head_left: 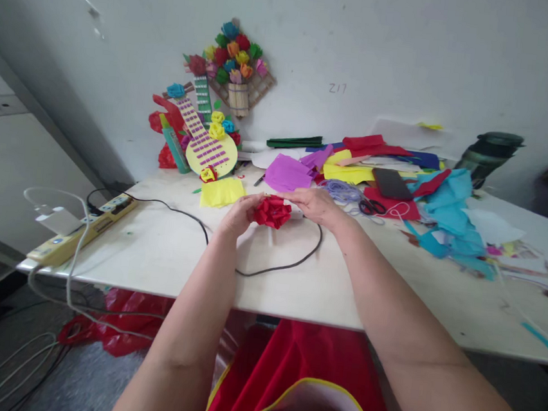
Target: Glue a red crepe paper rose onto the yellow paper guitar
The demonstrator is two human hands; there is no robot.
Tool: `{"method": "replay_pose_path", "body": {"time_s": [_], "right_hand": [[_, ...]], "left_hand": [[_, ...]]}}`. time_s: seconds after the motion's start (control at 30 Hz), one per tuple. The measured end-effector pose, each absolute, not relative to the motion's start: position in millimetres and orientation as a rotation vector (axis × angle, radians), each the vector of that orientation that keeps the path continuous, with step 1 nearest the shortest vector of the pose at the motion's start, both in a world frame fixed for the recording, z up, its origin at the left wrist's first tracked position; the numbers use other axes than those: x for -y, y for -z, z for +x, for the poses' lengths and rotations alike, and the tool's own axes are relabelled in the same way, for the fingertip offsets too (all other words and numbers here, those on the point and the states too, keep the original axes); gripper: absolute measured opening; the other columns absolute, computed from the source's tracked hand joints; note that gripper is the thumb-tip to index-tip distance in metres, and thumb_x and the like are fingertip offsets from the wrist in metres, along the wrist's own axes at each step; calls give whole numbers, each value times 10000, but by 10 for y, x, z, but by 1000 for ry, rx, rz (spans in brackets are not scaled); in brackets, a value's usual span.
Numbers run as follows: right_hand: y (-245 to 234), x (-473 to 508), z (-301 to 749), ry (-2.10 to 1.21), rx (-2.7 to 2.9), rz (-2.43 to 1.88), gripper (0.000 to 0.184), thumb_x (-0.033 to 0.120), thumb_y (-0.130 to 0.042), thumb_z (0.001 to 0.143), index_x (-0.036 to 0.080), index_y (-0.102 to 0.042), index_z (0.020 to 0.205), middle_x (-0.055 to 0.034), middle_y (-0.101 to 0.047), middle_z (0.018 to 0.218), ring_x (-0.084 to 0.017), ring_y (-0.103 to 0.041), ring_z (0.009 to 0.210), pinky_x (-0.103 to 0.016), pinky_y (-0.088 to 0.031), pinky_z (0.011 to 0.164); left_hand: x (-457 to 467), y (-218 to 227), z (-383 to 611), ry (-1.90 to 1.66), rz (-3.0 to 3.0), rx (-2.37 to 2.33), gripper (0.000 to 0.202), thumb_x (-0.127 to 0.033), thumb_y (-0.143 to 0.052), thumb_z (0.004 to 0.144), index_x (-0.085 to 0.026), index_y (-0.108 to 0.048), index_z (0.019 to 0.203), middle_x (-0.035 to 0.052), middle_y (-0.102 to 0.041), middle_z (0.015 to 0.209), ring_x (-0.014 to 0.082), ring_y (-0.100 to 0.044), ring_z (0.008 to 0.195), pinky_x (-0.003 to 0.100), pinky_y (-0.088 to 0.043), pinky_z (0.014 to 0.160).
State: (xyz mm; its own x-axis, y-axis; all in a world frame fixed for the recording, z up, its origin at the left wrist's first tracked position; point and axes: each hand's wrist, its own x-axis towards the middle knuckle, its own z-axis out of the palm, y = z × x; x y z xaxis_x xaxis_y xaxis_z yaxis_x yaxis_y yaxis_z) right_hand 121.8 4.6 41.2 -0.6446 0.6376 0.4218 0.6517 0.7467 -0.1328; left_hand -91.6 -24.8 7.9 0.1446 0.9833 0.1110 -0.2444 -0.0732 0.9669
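A red crepe-paper flower [273, 212] is held just above the table between my two hands. My left hand [242, 215] grips its left edge with bent fingers. My right hand [313, 205] reaches in from the right, its fingertips pinching the flower's upper edge. Under the bloom a short white stick-like piece [271, 236] shows; whether it is joined to the flower cannot be made out. Part of a white object [297, 213] peeks out behind the flower. A black cord [277, 270] loops on the table around this spot.
Behind stand a paper-flower basket [238, 99], a guitar-shaped craft [211, 151] and a glue bottle [175, 147]. Yellow paper [221, 192], purple paper [287, 173], scissors [372, 206], a dark phone-like slab [392, 184] and a bottle [488, 156] lie around. A power strip [82, 229] sits left.
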Motion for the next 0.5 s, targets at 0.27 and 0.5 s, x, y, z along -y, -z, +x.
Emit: {"method": "replay_pose_path", "body": {"time_s": [0.27,0.5], "right_hand": [[-414,-33,1216,267,2506,-1032,429,181,-411,897,341,-536,1274,-26,-679,925,-143,-568,760,-241,-306,603],[-409,-15,1203,360,2513,-1039,433,182,-384,906,346,-532,1278,-29,-672,904,-149,-564,761,-254,-286,595]], "left_hand": [[306,-143,-922,-1201,1213,-743,514,-218,-722,600,-153,-579,1090,72,-676,939,202,-650,778,326,-517,682],[302,-122,-888,-1219,1238,-854,618,-165,-743,554,-161,-530,1134,47,-674,879,183,-653,744,309,-506,682]]}}
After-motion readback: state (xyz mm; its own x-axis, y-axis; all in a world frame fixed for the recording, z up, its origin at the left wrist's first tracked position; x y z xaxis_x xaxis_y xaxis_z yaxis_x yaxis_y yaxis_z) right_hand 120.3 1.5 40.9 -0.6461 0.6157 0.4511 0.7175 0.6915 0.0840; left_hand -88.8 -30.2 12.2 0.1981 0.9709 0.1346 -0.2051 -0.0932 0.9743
